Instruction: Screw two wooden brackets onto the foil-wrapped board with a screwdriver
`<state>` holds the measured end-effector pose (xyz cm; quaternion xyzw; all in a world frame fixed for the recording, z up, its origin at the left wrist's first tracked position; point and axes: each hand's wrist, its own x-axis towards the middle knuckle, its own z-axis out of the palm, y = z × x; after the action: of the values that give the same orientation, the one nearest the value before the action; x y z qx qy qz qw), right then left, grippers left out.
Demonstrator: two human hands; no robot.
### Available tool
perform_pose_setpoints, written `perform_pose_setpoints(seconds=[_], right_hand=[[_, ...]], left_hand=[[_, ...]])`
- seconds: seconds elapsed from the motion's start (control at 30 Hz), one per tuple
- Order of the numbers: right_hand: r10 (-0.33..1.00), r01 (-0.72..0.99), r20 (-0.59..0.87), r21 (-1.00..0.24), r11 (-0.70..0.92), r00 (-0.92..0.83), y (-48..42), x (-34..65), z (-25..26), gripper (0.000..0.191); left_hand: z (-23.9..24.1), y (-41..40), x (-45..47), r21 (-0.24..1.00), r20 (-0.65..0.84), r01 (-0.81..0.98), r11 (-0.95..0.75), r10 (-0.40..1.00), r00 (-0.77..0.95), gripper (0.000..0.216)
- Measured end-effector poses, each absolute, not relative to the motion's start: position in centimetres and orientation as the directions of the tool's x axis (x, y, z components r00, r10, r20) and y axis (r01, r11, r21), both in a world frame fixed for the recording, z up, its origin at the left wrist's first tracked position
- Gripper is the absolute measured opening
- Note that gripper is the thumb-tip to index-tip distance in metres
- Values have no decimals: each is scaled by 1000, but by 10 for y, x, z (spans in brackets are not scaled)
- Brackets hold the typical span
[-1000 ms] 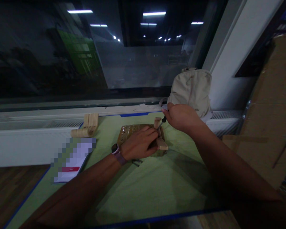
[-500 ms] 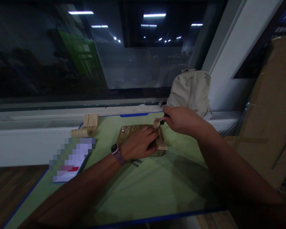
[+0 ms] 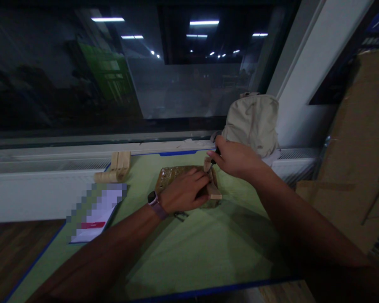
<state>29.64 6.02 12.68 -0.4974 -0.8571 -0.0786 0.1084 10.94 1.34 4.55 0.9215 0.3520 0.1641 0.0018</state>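
Observation:
A small light wooden piece point(image 3: 212, 189) lies on a brown board point(image 3: 170, 174) on the green mat point(image 3: 208, 244). My left hand point(image 3: 185, 191), a watch on its wrist, presses down on the board and the wooden piece with fingers curled against the wood. My right hand point(image 3: 235, 159) is closed round a dark-handled screwdriver point(image 3: 214, 158) whose tip points down at the upright end of the wooden piece. The tool's shaft is mostly hidden by my fingers.
A second wooden assembly point(image 3: 115, 167) sits at the mat's far left. A paper sheet point(image 3: 96, 212) lies left of my forearm. Small metal parts point(image 3: 180, 215) lie below my left hand. A beige bag point(image 3: 252, 122) leans by the window; cardboard point(image 3: 356, 143) stands at right.
My right hand has shifted slightly left and turned on the tool. My left hand has stayed on the board and wood.

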Motion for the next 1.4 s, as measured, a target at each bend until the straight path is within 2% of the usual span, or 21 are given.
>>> perform_pose_setpoints(seconds=[0.07,0.2,0.3,0.4,0.47,0.57,0.63,0.7,0.8,0.9,1.0,1.1,1.27,1.33,1.4], right_hand=[[787,812,269,-31,583,-555,62,299,127,29],[603,558,281,-229,798,-747,70,306,126,12],[571,475,302,-338,813,-763,77,308,123,12],[602,476,373,-379,793,-706,80,308,120,25],[612,495,402,-364,789,-681,81,306,118,32],[654,615,408,-242,751,-638,81,301,115,20],[726,743,398,-145,654,-561,80,295,113,18],[784,837,386,-55,545,-486,78,291,114,26],[820,886,354,60,460,-450,74,291,118,39],[854,900,286,106,422,-434,69,299,128,45],[865,882,173,82,463,-471,66,311,135,38],[823,826,121,-40,563,-555,68,317,134,27],[695,643,259,-262,719,-671,77,312,124,20],[689,628,278,-285,724,-669,78,310,124,16],[699,651,284,-257,715,-656,76,309,126,15]], left_hand=[[46,13,110,117,304,650,-751,650,697,28],[48,12,110,129,305,645,-753,649,697,30],[49,12,111,134,295,645,-752,652,699,27],[48,12,110,128,294,651,-748,656,696,28],[48,12,110,123,298,650,-750,653,697,29],[47,12,110,118,300,650,-751,651,697,28],[48,11,110,122,301,651,-749,653,695,26],[48,11,110,128,301,648,-750,652,695,26],[47,12,110,130,305,642,-756,646,699,28],[47,13,110,121,307,638,-761,639,705,28],[47,14,110,120,315,633,-765,634,707,30],[47,14,109,128,315,634,-763,637,703,30],[47,13,110,126,314,637,-761,639,702,30],[47,13,110,119,316,641,-759,641,700,29],[47,13,110,113,316,645,-756,643,698,28]])
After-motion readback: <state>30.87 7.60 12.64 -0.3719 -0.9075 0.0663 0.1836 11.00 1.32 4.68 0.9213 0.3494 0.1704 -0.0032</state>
